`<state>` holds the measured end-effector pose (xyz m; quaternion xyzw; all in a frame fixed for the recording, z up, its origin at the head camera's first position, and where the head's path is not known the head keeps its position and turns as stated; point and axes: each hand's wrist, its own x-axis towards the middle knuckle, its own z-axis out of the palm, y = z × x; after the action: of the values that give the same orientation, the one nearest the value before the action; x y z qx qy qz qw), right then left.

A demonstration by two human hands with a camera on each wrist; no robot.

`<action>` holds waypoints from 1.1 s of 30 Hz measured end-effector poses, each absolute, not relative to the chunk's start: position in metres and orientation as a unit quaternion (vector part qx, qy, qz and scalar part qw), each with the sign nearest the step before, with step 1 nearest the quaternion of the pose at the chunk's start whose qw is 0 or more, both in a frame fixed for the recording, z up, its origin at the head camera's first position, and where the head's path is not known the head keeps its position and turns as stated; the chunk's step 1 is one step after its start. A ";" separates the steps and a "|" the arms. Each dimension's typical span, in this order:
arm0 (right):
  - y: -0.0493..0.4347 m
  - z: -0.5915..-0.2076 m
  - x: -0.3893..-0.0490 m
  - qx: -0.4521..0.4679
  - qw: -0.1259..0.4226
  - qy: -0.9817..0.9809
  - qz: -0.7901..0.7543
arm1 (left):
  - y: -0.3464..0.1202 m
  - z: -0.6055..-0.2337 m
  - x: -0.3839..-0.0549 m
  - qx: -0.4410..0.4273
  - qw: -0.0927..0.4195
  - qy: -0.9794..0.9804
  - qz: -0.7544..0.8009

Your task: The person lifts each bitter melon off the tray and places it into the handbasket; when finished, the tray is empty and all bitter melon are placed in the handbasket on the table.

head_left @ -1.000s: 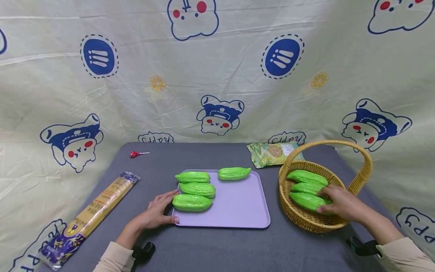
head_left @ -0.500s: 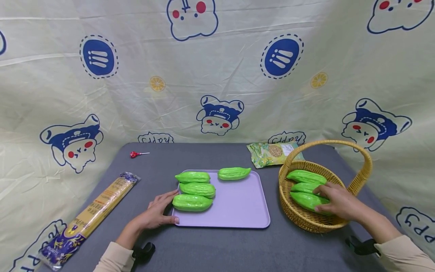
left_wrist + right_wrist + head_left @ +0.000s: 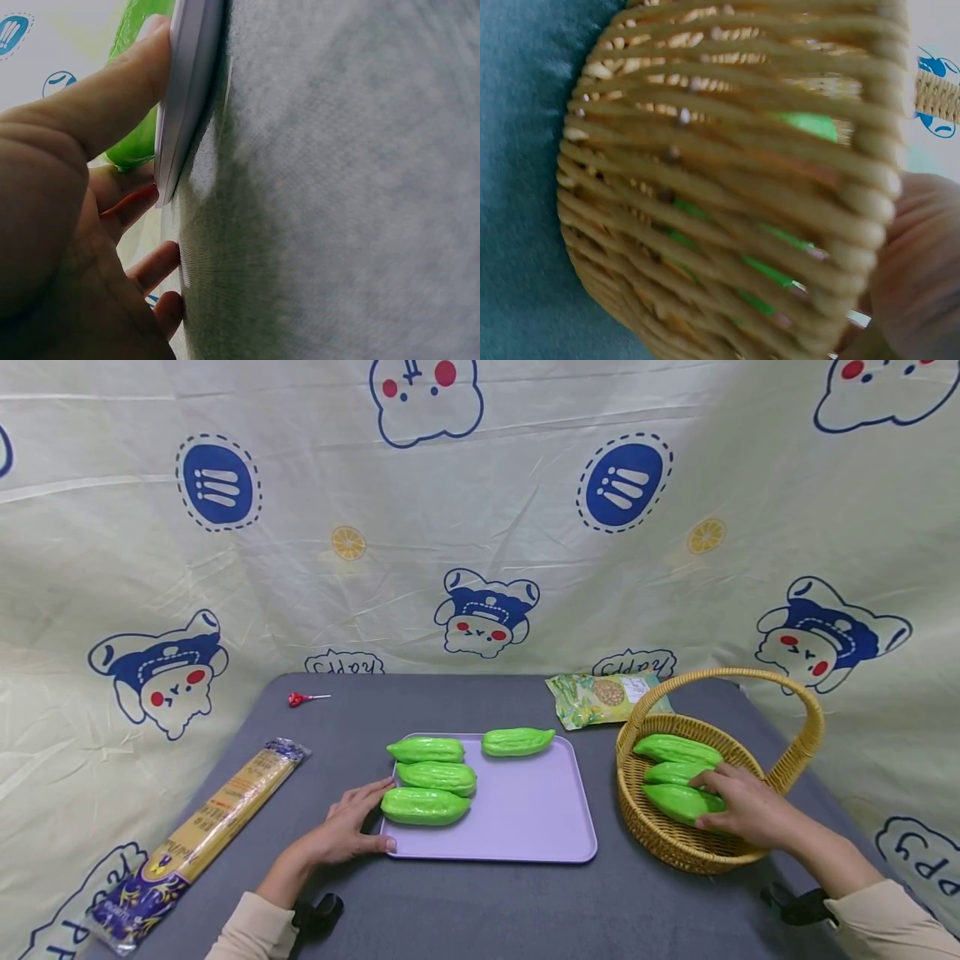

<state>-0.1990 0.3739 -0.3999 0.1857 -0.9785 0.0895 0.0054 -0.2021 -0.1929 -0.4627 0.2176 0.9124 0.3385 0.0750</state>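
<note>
A lilac tray (image 3: pixel 517 822) carries several bright green bitter melons; three lie stacked front to back along its left side, nearest me the front bitter melon (image 3: pixel 425 807), and another bitter melon (image 3: pixel 517 742) is at the back edge. My left hand (image 3: pixel 345 827) touches the tray's left edge, fingers loosely spread; in the left wrist view the thumb (image 3: pixel 124 94) rests over the rim. My right hand (image 3: pixel 753 810) reaches into a wicker basket (image 3: pixel 693 860) and grips the front bitter melon (image 3: pixel 678 802) of three there. Basket weave hides most of those fingers in the right wrist view.
The basket's tall handle (image 3: pixel 810 735) arches above my right hand. Behind it lies a green-yellow packet (image 3: pixel 600 699). A long gold and purple packet (image 3: pixel 202 839) lies along the left, with a small red-handled tool (image 3: pixel 303 700) farther back. A printed curtain (image 3: pixel 480 527) hangs behind the table.
My right hand has shifted slightly left over the front bitter melon in the basket. The left hand and the tray have stayed put.
</note>
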 end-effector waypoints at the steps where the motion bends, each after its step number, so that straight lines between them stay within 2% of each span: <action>1: 0.375 -0.399 -0.199 0.186 0.001 -0.979 0.089 | -0.193 -0.463 -0.202 0.217 0.076 0.912 0.339; 33: 0.378 -0.388 -0.195 0.184 -0.003 -0.978 0.103 | -0.194 -0.464 -0.203 0.226 0.069 0.911 0.339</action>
<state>-0.1948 0.3782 -0.3884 0.1842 -0.9775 0.1028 -0.0026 -0.2029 -0.1935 -0.4635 0.2264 0.9106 0.3388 0.0693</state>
